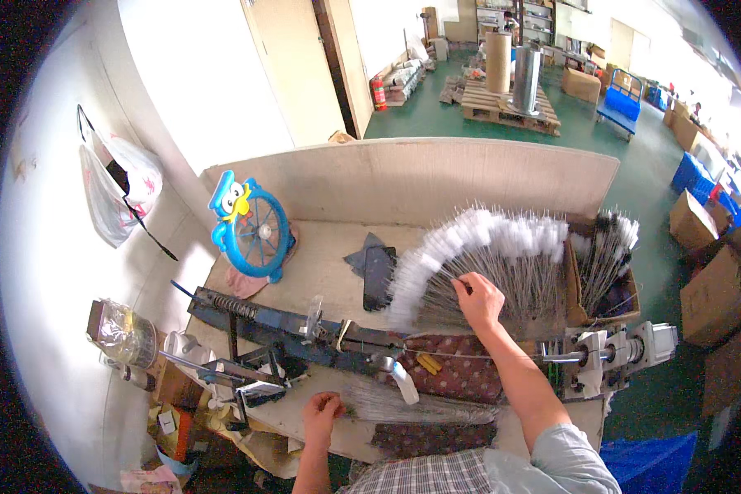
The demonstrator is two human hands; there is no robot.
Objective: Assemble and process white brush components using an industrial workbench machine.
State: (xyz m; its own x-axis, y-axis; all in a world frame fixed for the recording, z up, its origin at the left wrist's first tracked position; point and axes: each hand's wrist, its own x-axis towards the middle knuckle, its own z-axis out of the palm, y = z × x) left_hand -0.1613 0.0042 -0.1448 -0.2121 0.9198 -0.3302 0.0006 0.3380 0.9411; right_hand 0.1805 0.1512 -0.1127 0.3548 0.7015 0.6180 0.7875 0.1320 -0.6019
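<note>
My right hand (480,303) reaches over a fan of white-tufted wire-stemmed brushes (502,235), fingers pinched together among the thin stems. Whether a stem lies between the fingertips is too fine to see. Low on the near side, my left hand (321,412) is closed, its fingertips beside the left end of a bundle of thin metal wires (420,403). What it holds, if anything, cannot be made out. Between my hands runs a long bench machine (321,337) with a white-handled lever (403,384). A thin twisted wire (461,354) stretches from it toward the motorised spindle (589,356) at the right.
Dark patterned cloth (461,379) and yellow sticks (428,363) lie under the stretched wire. A dark phone-like slab (379,278) and a blue duck-shaped fan (257,230) stand farther back. Right of the fan of brushes, a cardboard box (605,305) holds black-tufted ones. A low board (412,177) edges the bench.
</note>
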